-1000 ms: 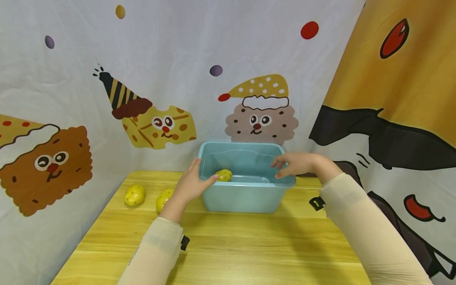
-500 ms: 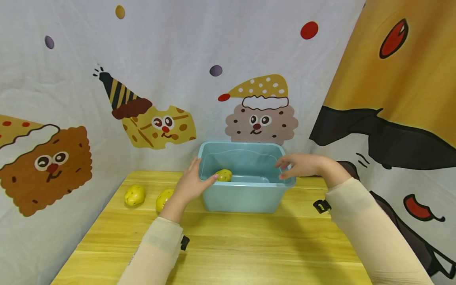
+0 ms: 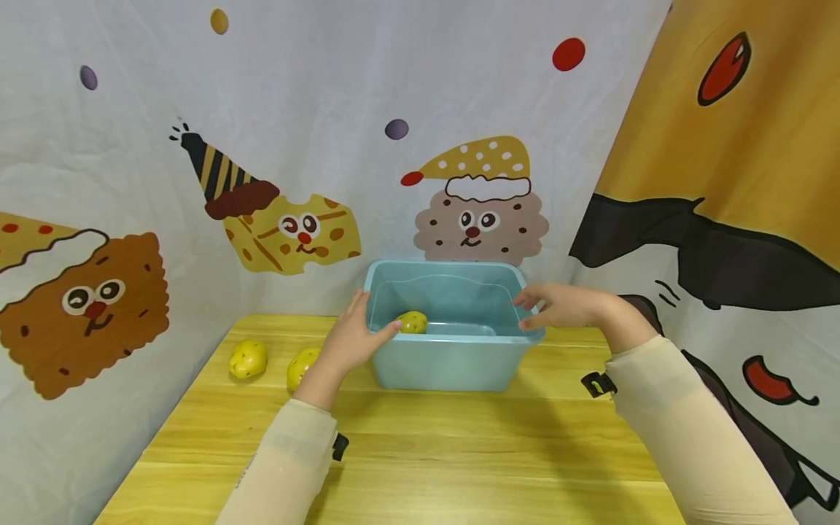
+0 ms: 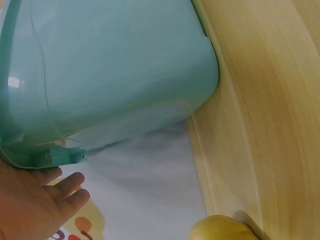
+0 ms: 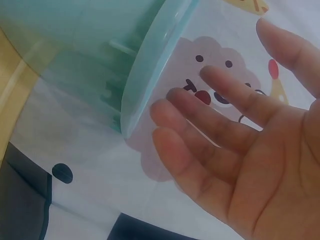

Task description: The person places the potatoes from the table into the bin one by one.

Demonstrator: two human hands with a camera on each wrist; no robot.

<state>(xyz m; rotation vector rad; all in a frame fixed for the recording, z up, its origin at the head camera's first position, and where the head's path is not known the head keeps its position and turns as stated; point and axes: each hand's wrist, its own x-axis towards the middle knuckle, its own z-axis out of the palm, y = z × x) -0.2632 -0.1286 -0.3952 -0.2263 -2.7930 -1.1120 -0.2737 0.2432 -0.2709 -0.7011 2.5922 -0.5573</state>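
A light blue plastic bin stands upright on the table near its back edge. One yellow potato with dark spots lies inside at the left. My left hand rests at the bin's left rim, thumb along the front corner; in the left wrist view its fingers extend loosely below the rim. My right hand hovers over the bin's right rim, holding nothing. Its fingers are spread and slightly bent in the right wrist view, beside the rim.
On the wooden table, another yellow potato lies at the left. A further potato is partly hidden behind my left wrist. A printed cloth hangs behind and beside the table.
My right hand has moved rightward, from over the bin's inside to its right rim. The left hand, the bin and the potatoes have stayed where they were.
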